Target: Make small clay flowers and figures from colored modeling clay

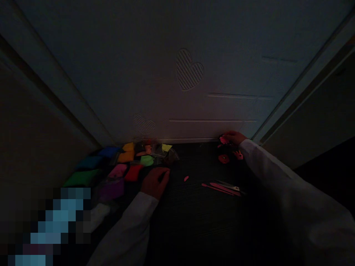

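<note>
My left hand [155, 181] rests on the dark tabletop beside colored packets of what looks like modelling clay. Its fingers curl toward the thumb, and nothing shows between them. Far to the right, near the base of the door-like panel, my right hand [235, 138] has its fingers closed on a bright pink clay piece [224, 140]; its exact form is too dark to tell. Just below that hand are a red clay shape [223, 159] and an orange-pink piece [238, 154] with prongs. Between my hands lies a small pink clay bit [186, 178].
Pink modelling tools [222, 188] lie together with a metal tool [235, 188], perhaps scissors, at centre right. Clay packets, including a green one [83, 178], a purple one [111, 189] and a red one [133, 172], crowd the left. A pale panel [155, 81] with embossed hearts rises behind.
</note>
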Demonstrator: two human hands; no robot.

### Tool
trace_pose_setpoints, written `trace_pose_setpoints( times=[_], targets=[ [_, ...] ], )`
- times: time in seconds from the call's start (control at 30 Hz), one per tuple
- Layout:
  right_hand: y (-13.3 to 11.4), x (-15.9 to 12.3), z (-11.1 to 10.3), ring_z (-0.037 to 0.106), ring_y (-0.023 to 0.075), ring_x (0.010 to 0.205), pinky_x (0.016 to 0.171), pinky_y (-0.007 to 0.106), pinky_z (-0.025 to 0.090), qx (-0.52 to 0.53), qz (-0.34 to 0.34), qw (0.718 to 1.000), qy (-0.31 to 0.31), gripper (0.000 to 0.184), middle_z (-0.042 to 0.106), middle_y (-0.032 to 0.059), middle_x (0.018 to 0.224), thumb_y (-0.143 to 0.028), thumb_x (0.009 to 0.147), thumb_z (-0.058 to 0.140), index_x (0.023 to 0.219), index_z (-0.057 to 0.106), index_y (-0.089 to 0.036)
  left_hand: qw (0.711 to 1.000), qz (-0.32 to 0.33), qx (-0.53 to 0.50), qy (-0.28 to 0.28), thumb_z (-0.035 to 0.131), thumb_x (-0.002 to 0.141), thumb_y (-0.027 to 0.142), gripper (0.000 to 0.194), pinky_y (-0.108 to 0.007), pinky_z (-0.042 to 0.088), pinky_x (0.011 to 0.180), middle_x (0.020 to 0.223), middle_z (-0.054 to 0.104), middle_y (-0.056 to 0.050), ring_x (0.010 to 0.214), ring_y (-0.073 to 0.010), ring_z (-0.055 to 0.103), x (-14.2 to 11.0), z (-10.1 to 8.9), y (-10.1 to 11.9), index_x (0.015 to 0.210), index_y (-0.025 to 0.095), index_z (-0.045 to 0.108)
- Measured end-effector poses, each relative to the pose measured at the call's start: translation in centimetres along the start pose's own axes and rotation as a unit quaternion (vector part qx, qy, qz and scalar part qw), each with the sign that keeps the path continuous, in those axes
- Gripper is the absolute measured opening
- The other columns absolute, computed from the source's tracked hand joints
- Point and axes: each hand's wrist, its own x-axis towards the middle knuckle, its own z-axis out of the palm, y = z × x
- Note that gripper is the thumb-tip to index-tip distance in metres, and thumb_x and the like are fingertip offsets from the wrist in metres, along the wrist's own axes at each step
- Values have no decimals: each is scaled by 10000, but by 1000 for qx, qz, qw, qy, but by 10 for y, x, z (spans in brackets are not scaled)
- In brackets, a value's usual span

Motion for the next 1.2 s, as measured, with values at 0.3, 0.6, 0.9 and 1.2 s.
trace_pose_setpoints(
  times=[0.3,0.6,0.9,1.2],
  targets=[
    [-6,-119,79,516,69,526,439,195,409,258,-39,945,-199,283,576,-33,744,-301,615,636,864,524,-224,872,-142,-451,-130,585,671,301,410,-324,468,713,1013,588,-88,881,-199,566,-14,-1,49,1058,189,513],
    [13,-142,115,515,91,526,474,211,402,324,10,920,-219,241,546,-64,610,-307,630,639,805,483,-251,881,-154,-439,-79,644,622,248,518,-322,451,797,1160,479,-100,977,-195,530,-29,10,68,1098,204,442],
    [18,-148,119,525,82,571,534,211,424,334,7,911,-241,231,564,-51,662,-261,659,624,870,530,-258,875,-162,-454,-48,619,653,263,397,-303,454,794,1011,578,-72,916,-173,562,-28,19,65,1019,181,490],
    [18,-148,118,542,100,605,571,240,427,336,22,912,-235,230,591,-36,715,-270,631,639,844,554,-248,859,-193,-471,-60,649,613,255,380,-313,457,798,938,612,-60,844,-164,586,-27,15,70,964,164,533]
  ],
)
